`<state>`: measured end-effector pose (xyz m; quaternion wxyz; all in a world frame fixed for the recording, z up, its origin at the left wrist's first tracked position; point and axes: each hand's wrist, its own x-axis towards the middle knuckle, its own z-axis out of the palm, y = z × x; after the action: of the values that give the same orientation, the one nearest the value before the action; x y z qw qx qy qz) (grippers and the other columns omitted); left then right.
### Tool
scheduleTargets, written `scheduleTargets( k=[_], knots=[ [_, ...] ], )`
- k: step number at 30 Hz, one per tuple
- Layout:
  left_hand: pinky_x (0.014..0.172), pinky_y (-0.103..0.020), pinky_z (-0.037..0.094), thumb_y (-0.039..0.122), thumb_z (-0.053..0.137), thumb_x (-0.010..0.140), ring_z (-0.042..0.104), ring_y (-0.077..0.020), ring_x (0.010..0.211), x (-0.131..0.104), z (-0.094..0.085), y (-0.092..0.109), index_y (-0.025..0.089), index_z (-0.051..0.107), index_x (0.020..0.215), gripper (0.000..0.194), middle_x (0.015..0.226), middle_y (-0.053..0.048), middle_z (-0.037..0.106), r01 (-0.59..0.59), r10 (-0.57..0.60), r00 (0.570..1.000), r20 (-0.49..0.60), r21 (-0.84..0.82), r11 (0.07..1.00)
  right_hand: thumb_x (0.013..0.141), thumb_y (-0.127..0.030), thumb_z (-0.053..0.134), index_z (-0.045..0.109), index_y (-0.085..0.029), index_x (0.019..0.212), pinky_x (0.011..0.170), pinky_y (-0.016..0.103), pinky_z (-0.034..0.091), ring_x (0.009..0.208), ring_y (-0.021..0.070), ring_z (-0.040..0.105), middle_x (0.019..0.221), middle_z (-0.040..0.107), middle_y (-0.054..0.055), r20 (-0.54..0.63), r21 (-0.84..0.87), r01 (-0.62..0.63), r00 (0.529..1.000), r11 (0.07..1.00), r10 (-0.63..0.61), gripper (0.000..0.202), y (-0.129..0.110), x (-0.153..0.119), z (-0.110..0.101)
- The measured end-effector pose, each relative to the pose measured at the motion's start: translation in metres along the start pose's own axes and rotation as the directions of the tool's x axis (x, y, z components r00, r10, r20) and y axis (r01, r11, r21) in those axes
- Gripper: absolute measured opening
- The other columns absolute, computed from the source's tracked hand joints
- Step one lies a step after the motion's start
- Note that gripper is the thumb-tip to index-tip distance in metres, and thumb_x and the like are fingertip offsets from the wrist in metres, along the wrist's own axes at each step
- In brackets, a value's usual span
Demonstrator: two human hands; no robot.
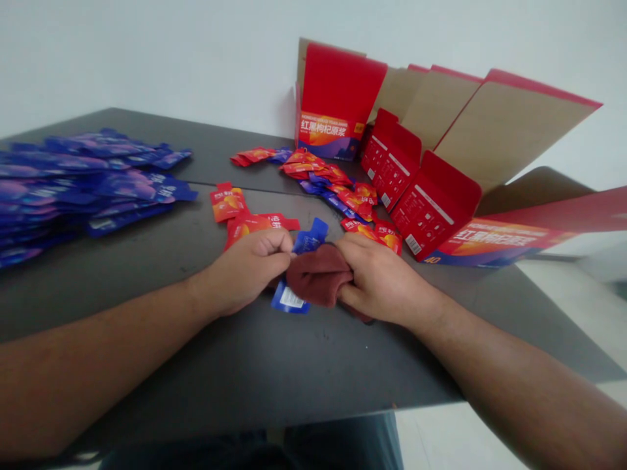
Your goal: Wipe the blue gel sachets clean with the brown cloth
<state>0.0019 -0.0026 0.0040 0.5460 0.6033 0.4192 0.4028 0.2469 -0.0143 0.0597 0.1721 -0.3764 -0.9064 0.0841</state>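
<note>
Left hand [249, 271]: grip curled in, thumb bent down, pinching the left edge of a blue pouch [309, 238].
Right hand [379, 281]: grip clenched around a brown cloth [318, 274], bunched against the pouch from the right.
Blue pouch: held between both hands at the near part of a dark tabletop [245, 378], narrow neck pointing away, white label patch [292, 298] showing at the near end, middle covered by the cloth. Contact with the surface below: cannot tell.
Red pouches [259, 222]: lying just beyond the left hand, close together.
Mixed pouches [337, 183]: red and blue, strewn in a ragged band from the back of the tabletop toward the right, with red ones nearest the right hand.
Blue heap [98, 179]: piled several layers deep at far left, slightly blurred, well apart from both hands.
Cartons [434, 202]: standing open along the right side, red outside and tan inside, tall flaps raised; one at the back, bearing white lettering on its front.
Backdrop: plain pale wall [196, 59].
Foreground: dark trousers [343, 444] below the near edge.
</note>
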Motion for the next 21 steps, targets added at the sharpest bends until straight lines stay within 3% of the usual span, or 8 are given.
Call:
scheduleTargets(
  k=[3, 7, 12, 17, 21],
  knots=[
    [0.05, -0.024, 0.035, 0.023, 0.068, 0.089, 0.047, -0.0099, 0.053, -0.0003, 0.0009, 0.001, 0.022, 0.051, 0.076, 0.021, 0.062, 0.006, 0.051, 0.03, -0.03, 1.0, 0.009, -0.002, 1.0, 0.083, -0.018, 0.066, 0.062, -0.02, 0.099, 0.078, 0.034, 0.047, 0.088, 0.0223, 0.062, 0.095, 0.066, 0.006, -0.088, -0.013, -0.093, 0.992, 0.996, 0.092, 0.017, 0.0027, 0.0011, 0.0],
    [0.051, -0.023, 0.037, 0.022, 0.07, 0.088, 0.049, -0.0095, 0.054, -0.0015, 0.0014, 0.0038, 0.021, 0.051, 0.074, 0.023, 0.063, 0.006, 0.055, 0.026, -0.026, 0.999, 0.021, 0.043, 0.999, 0.084, -0.019, 0.066, 0.061, -0.021, 0.096, 0.074, 0.033, 0.047, 0.084, 0.0211, 0.061, 0.094, 0.066, 0.005, -0.044, -0.004, -0.048, 0.998, 0.999, 0.048, 0.013, 0.0031, 0.0014, -0.0003],
    [0.053, -0.024, 0.041, 0.024, 0.067, 0.089, 0.051, -0.01, 0.054, -0.002, 0.0004, 0.0053, 0.021, 0.052, 0.075, 0.021, 0.063, 0.006, 0.056, 0.009, -0.011, 1.0, 0.025, 0.066, 0.998, 0.083, -0.018, 0.067, 0.065, -0.02, 0.103, 0.081, 0.035, 0.05, 0.092, 0.0236, 0.066, 0.099, 0.072, 0.007, -0.096, 0.006, -0.141, 0.985, 0.99, 0.141, 0.02, 0.0048, 0.0029, -0.0011],
    [0.058, -0.025, 0.044, 0.026, 0.071, 0.089, 0.057, -0.0117, 0.064, -0.002, -0.0002, 0.0074, 0.02, 0.061, 0.078, 0.016, 0.072, 0.002, 0.064, 0.01, -0.02, 0.996, 0.082, 0.123, 0.992, 0.082, -0.019, 0.069, 0.065, -0.02, 0.098, 0.078, 0.034, 0.049, 0.089, 0.0231, 0.065, 0.097, 0.071, 0.006, -0.063, 0.013, -0.087, 0.994, 0.996, 0.088, 0.017, 0.0038, 0.0032, -0.0016],
    [0.055, -0.025, 0.039, 0.027, 0.069, 0.088, 0.05, -0.0103, 0.058, -0.0028, -0.0006, 0.0085, 0.02, 0.057, 0.076, 0.019, 0.065, 0.005, 0.056, 0.001, -0.007, 0.999, 0.051, 0.124, 0.992, 0.084, -0.018, 0.068, 0.068, -0.02, 0.106, 0.081, 0.036, 0.05, 0.093, 0.0241, 0.067, 0.1, 0.073, 0.007, -0.087, 0.02, -0.184, 0.979, 0.983, 0.185, 0.022, 0.0036, 0.0037, -0.003]
  ],
)
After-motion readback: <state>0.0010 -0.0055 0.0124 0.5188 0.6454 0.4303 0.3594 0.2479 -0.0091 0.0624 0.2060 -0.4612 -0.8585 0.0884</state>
